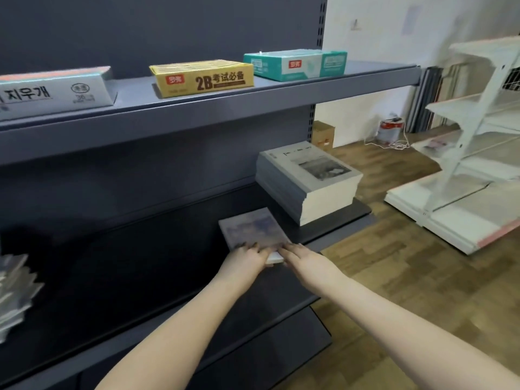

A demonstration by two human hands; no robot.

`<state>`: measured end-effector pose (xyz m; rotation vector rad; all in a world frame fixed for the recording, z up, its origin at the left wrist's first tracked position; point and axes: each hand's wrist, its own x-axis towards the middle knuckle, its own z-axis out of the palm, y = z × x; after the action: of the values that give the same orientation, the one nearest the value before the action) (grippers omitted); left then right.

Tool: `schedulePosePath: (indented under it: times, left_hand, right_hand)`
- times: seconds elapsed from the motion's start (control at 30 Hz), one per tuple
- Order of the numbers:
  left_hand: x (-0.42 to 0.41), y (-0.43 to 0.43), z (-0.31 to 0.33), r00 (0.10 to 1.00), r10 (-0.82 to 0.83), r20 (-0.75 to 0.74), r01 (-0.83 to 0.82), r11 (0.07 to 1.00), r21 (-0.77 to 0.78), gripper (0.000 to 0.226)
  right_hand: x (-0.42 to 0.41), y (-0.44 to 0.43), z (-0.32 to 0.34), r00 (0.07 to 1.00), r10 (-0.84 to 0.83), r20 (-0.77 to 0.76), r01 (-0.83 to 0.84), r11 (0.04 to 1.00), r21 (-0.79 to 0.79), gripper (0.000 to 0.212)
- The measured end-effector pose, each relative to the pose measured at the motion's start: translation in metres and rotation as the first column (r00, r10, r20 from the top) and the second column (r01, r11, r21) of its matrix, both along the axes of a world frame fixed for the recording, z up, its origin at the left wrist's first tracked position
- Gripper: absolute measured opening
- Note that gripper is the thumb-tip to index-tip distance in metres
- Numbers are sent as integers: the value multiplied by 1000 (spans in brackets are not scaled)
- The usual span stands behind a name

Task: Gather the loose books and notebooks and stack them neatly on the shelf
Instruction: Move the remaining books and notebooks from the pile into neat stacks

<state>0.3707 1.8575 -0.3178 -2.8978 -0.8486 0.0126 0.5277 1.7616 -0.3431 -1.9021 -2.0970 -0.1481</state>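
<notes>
Your left grip point(247, 258) holds the near edge of the purple notebook point(253, 229), with its fingers curled over the cover. Your right grip point(306, 261) lies straight-fingered against the same edge. The notebook rests flat on the middle shelf point(157, 266), just beside the tall book stack point(306, 178).
</notes>
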Motion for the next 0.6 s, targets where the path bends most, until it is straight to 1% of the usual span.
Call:
schedulePosePath:
  times: [0.07,0.13,0.17,0.2,0.27,0.33,0.4,0.47,0.57,0.6]
  left_hand:
    - [6,2,-3,1000,13,-7,-13,999,-53,53]
    - [14,5,-9,999,49,-20,-51,993,-105,59]
    - [18,6,-12,997,72,-17,-74,989,-126,61]
    - [22,8,-16,995,95,-7,-95,985,-141,61]
    - [27,12,-22,991,133,25,-127,978,-165,59]
    - [30,16,-26,987,159,39,-149,971,-189,56]
    - [32,20,-29,982,176,60,-162,968,-192,53]
    - [34,24,-34,976,196,91,-173,962,-210,53]
    - [38,33,-42,973,199,116,-172,962,-212,56]
    - [40,37,-43,974,195,117,-169,964,-204,56]
  right_hand:
    - [-3,2,2,999,-38,-9,38,999,-35,43]
    - [-3,7,2,996,-93,17,95,986,-139,52]
    - [-4,12,2,994,-110,15,111,981,-160,52]
    - [-4,17,1,994,-113,13,114,983,-144,49]
    - [-2,29,-4,989,-147,29,150,975,-162,42]
    - [4,40,-5,981,-193,11,192,964,-184,37]
    - [7,52,-7,974,-229,-1,224,955,-192,39]
    - [8,62,-10,966,-259,21,259,948,-187,41]
    - [7,73,-18,955,-295,13,293,941,-167,34]
    - [7,77,-20,955,-295,25,295,938,-180,37]
